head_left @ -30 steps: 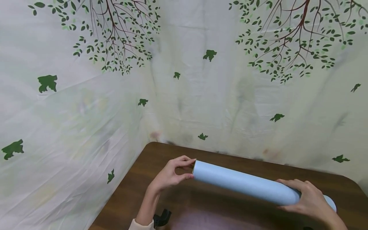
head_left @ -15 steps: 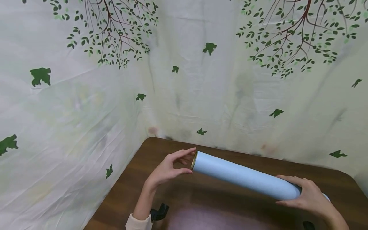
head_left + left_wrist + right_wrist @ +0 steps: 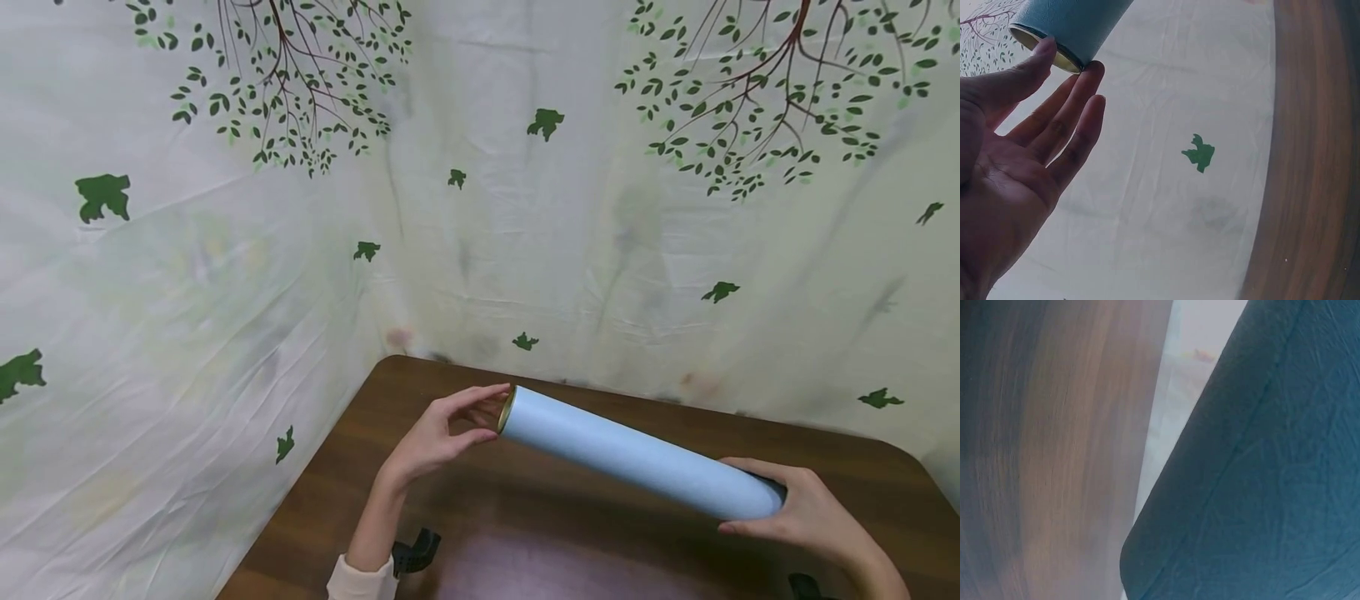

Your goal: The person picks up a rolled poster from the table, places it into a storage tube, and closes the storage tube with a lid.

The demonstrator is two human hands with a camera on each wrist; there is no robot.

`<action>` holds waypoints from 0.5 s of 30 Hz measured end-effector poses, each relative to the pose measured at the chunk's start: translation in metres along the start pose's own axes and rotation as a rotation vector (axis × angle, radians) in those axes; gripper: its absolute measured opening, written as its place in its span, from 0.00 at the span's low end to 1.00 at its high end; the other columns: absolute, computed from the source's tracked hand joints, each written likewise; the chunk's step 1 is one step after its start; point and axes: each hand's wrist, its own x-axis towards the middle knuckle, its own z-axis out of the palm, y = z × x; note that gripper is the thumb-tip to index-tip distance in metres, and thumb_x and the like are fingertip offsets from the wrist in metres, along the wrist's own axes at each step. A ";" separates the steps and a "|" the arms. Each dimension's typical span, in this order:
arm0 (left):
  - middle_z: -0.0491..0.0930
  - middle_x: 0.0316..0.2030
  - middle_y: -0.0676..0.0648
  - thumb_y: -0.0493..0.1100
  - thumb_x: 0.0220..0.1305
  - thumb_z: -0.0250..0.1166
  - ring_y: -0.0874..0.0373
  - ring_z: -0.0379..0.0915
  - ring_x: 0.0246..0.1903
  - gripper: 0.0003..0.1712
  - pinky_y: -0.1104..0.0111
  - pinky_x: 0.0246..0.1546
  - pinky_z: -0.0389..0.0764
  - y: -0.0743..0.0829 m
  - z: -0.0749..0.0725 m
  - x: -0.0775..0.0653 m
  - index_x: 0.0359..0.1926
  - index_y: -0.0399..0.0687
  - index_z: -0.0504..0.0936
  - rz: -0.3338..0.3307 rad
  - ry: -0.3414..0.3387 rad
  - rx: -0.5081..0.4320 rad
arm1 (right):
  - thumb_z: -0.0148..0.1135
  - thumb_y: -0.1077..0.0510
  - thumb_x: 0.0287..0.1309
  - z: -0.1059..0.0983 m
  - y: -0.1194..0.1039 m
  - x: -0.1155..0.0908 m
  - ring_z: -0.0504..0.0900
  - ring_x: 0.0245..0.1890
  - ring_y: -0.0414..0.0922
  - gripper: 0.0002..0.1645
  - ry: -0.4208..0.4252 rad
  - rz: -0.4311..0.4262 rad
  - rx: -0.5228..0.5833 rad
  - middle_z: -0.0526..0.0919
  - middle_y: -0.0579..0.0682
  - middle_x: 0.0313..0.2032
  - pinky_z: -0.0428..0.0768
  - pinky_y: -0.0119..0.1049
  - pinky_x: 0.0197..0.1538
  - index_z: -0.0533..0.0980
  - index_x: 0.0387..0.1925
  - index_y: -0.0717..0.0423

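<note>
A long light-blue tube hangs tilted above the table, its left end higher than its right. A thin gold-coloured rim edges that left end, which looks hollow and yellowish inside in the left wrist view. My left hand holds this rim with thumb and fingertips spread across it, the palm away from the tube. Near the other end my right hand grips the tube, thumb below and fingers over the top, hiding its right end. The tube's textured blue surface fills much of the right wrist view; no fingers show there.
The brown wooden table has rounded back corners. A white cloth printed with branches and green leaves hangs behind it and along the left. A black wrist device sits at the left wrist.
The tube's left end has risen a little, and its rim and opening show more. Both hands still hold it. The end beyond my right hand has gone out of sight.
</note>
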 end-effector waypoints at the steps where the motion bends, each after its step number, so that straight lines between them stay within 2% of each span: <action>1: 0.83 0.59 0.42 0.34 0.66 0.71 0.47 0.87 0.46 0.34 0.60 0.53 0.84 0.000 0.000 0.000 0.72 0.44 0.73 0.001 -0.001 0.001 | 0.91 0.52 0.32 0.000 0.000 0.000 0.78 0.35 0.29 0.43 0.001 -0.003 0.002 0.85 0.29 0.45 0.74 0.31 0.33 0.83 0.57 0.45; 5: 0.84 0.57 0.41 0.35 0.66 0.70 0.47 0.87 0.46 0.34 0.59 0.53 0.84 0.000 -0.001 -0.002 0.72 0.46 0.73 -0.010 -0.009 0.002 | 0.91 0.51 0.30 0.001 -0.002 0.001 0.78 0.34 0.28 0.43 0.021 -0.014 -0.008 0.86 0.30 0.43 0.75 0.31 0.32 0.84 0.55 0.44; 9: 0.83 0.59 0.44 0.37 0.66 0.71 0.51 0.87 0.47 0.35 0.58 0.55 0.83 0.001 -0.001 -0.002 0.72 0.49 0.73 -0.039 -0.009 -0.010 | 0.92 0.46 0.25 0.001 -0.006 0.002 0.75 0.34 0.27 0.45 0.080 -0.017 -0.078 0.85 0.29 0.42 0.72 0.31 0.31 0.85 0.54 0.40; 15: 0.82 0.61 0.46 0.40 0.67 0.72 0.53 0.86 0.49 0.35 0.60 0.55 0.83 0.003 -0.002 -0.002 0.73 0.52 0.72 -0.063 -0.011 -0.023 | 0.93 0.41 0.19 0.002 -0.010 0.004 0.71 0.35 0.27 0.48 0.171 -0.047 -0.149 0.82 0.21 0.44 0.68 0.31 0.31 0.85 0.53 0.34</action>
